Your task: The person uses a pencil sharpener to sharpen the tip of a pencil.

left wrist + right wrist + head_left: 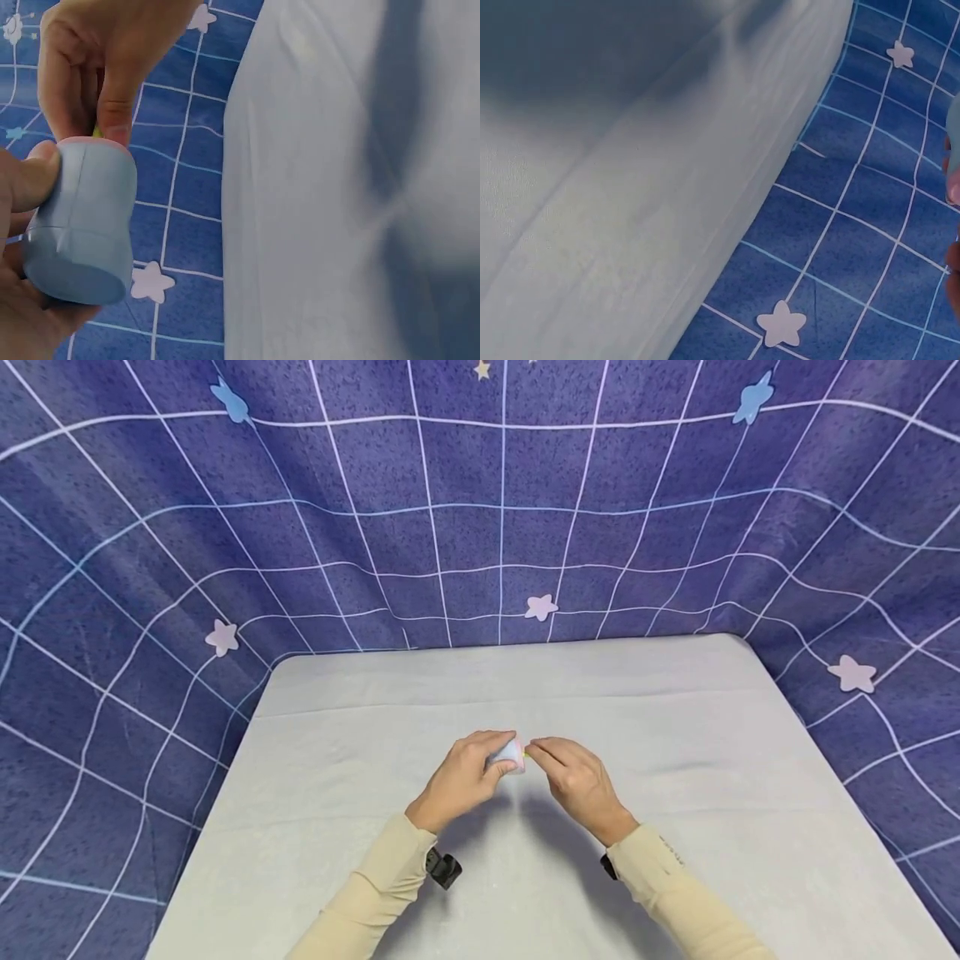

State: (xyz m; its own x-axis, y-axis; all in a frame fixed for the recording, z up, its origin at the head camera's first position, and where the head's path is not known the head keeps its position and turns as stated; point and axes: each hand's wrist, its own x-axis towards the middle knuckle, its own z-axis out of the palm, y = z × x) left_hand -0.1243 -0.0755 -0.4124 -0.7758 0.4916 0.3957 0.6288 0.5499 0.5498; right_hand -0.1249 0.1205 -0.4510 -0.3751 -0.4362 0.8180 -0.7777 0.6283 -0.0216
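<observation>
My left hand (pixel 463 777) grips a small light blue container (pixel 90 210) with a narrowed waist and a pink rim (pixel 94 140). In the head view the container lies on its side in the air, with the pink end towards my right hand (pixel 581 781). Right at that rim, my right thumb and fingers pinch a small yellow-green piece (pixel 97 131). Most of this piece is hidden by the fingertips, and its kind cannot be told. Only a sliver of the container and some fingertips reach the right edge of the right wrist view.
Both hands are over a table (pixel 360 760) covered with a whitish cloth. Behind it and at both sides hangs a blue curtain (pixel 465 535) with grid lines and stars. A black wrist camera (pixel 444 868) sits at the left cuff.
</observation>
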